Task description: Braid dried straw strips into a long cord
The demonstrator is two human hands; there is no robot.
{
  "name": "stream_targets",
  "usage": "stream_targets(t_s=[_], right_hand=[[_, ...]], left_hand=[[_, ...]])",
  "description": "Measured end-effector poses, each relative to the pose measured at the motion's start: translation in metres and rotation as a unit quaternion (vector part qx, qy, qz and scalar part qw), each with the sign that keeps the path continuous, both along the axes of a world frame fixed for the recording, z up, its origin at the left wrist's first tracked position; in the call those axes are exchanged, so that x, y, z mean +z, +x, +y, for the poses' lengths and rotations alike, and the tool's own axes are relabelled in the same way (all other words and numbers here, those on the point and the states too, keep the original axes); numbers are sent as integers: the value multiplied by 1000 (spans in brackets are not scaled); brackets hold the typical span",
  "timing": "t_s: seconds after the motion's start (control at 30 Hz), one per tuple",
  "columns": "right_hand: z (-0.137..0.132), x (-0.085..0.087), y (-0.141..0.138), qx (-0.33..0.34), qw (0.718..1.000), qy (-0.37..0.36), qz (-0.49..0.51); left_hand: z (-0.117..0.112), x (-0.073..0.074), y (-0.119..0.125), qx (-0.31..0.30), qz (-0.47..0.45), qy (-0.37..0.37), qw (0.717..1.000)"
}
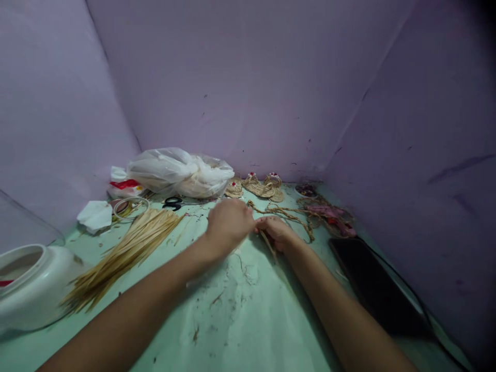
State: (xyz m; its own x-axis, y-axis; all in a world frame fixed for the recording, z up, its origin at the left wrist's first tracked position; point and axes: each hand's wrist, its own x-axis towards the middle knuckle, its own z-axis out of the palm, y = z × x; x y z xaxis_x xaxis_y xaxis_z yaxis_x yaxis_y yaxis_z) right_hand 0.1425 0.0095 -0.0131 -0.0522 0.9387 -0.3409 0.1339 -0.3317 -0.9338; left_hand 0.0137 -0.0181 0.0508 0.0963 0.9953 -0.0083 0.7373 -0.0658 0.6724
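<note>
My left hand (229, 223) and my right hand (277, 231) meet over the pale green floor (240, 315), both with fingers closed. Between them runs a thin straw strand (268, 243) that trails down toward me from my right hand. A twisted straw cord (289, 214) leads away from the hands to the right. A bundle of loose straw stalks (127, 248) lies to the left of my left forearm. Small woven straw sandals (263, 186) stand by the far wall.
A white jar (33, 284) lies at the left edge. A clear plastic bag (180, 172), black scissors (173, 202), tape rolls (127, 207) and crumpled white paper (95, 215) sit at the back left. A dark flat slab (374, 289) lies on the right, near pink scraps (329, 212).
</note>
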Motion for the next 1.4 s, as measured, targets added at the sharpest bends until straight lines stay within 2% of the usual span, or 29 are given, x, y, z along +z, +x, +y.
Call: stream_targets(t_s=[0.03,0.07,0.13,0.2,0.27,0.33,0.43,0.53,0.6,0.67,0.73,0.83,0.97,1.17,1.27,1.4], right_hand=[[0,0,0,2,1000,-3,-2],[0,0,0,6,1000,-3,-2],[1,-1,1,15,1000,-5,5],[2,-2,1,19,1000,-1,16],[2,-2,2,27,999,3,24],[3,-2,2,44,999,16,29],[4,0,3,62,996,59,-7],[6,2,5,87,982,118,-120],[6,3,6,112,952,161,-234],[4,4,7,125,910,201,-341],[2,5,8,132,876,229,-404],[0,8,8,141,856,244,-433],[-2,14,11,151,857,230,-436],[-11,34,9,97,842,214,-486],[-18,40,-2,115,821,209,-518],[-27,38,-19,143,786,232,-555]], left_hand=[[12,2,-6,23,-26,13,999],[23,1,-9,33,-61,-23,997],[39,-10,-11,20,-149,-183,972],[46,-25,-7,-18,-229,-285,931],[47,-37,-1,-47,-272,-324,905],[45,-42,3,-58,-284,-340,895],[44,-42,4,-64,-273,-339,898],[43,-40,6,-63,-222,-297,927],[44,-41,7,-50,-169,-274,945],[45,-42,8,-48,-115,-256,959],[47,-45,7,-59,-79,-233,967],[48,-47,8,-61,-83,-219,970],[42,-48,11,-44,-154,-204,966],[39,-52,14,-36,-176,-167,969],[41,-53,14,-26,-173,-179,968],[42,-51,10,-11,-205,-221,953]])
